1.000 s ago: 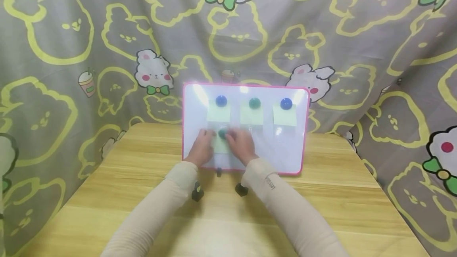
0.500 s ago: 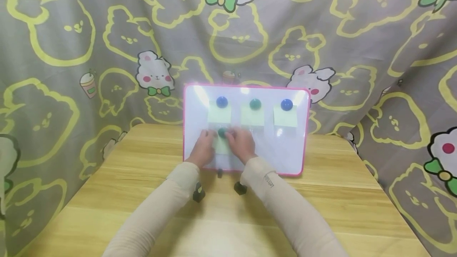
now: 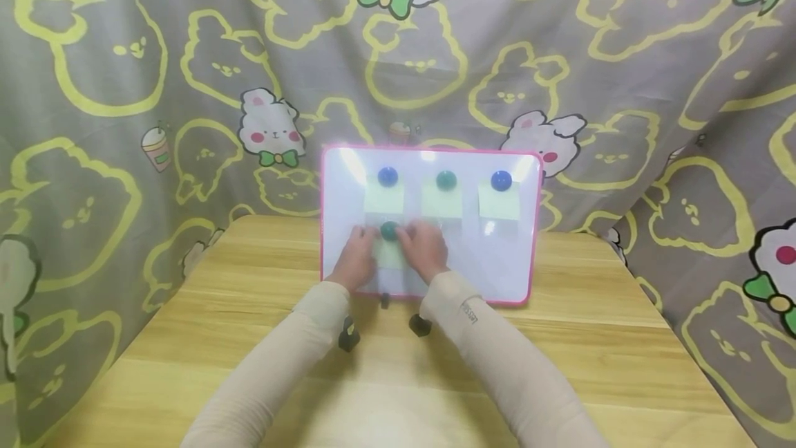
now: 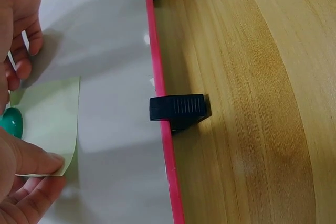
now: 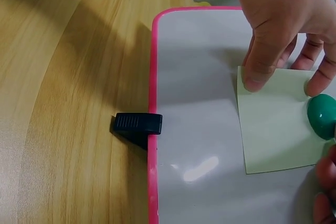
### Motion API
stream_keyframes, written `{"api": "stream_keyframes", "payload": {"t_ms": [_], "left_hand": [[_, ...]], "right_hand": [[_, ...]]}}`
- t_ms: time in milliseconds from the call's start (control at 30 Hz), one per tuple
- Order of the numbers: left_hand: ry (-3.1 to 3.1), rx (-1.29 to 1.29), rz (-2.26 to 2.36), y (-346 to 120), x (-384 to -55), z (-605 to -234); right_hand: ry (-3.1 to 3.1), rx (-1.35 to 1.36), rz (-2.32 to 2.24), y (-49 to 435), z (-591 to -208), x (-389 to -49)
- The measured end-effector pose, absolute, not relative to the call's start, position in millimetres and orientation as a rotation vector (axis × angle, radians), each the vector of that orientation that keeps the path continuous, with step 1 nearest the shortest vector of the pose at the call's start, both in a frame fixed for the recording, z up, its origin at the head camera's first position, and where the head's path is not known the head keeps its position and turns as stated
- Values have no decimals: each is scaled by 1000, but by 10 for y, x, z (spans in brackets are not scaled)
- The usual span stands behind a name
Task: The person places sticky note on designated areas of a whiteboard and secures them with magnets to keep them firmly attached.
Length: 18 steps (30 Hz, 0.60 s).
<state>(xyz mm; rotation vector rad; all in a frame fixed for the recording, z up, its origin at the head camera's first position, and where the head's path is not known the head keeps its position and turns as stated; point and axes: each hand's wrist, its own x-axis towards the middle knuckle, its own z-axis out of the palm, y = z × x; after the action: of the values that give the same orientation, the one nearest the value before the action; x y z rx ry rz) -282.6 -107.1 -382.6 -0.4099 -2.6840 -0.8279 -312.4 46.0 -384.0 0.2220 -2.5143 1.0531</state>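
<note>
A pink-rimmed whiteboard leans on the table. A pale green sticky note lies against its lower left part, with a round green magnet at the note's upper part. My left hand pinches the note's left edge between thumb and fingers, as both wrist views show. My right hand is on the magnet's other side, its fingertips on the magnet; its grip is partly cut off in the wrist views. Above, two blue magnets and a green magnet each top another pale green note.
Black clip feet, such as this clip, hold the board's bottom edge. The board stands on a wooden table, with a patterned curtain behind and around it. Small black devices show under the wrists.
Both hands stay at the note and magnet with hardly any movement. The head view shifts very slightly.
</note>
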Motion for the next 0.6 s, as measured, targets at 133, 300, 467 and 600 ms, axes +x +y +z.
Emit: {"api": "stream_keyframes", "payload": {"t_ms": [133,300,467,600], "left_hand": [[-2693,-412,-830,-1081,-2837,-3828],[-2677,-428,-840,-1101,-2835,-3840],[-2694,-402,-847,-1135,-2831,-3852],[-2713,-373,-812,-1159,-2804,-3851]], "right_hand": [[-2494,252,1054,459,-3852,-3133],[-2483,328,1078,454,-3843,-3128],[-2511,393,1052,486,-3915,-3197],[-2529,443,1019,566,-3908,-3132]]}}
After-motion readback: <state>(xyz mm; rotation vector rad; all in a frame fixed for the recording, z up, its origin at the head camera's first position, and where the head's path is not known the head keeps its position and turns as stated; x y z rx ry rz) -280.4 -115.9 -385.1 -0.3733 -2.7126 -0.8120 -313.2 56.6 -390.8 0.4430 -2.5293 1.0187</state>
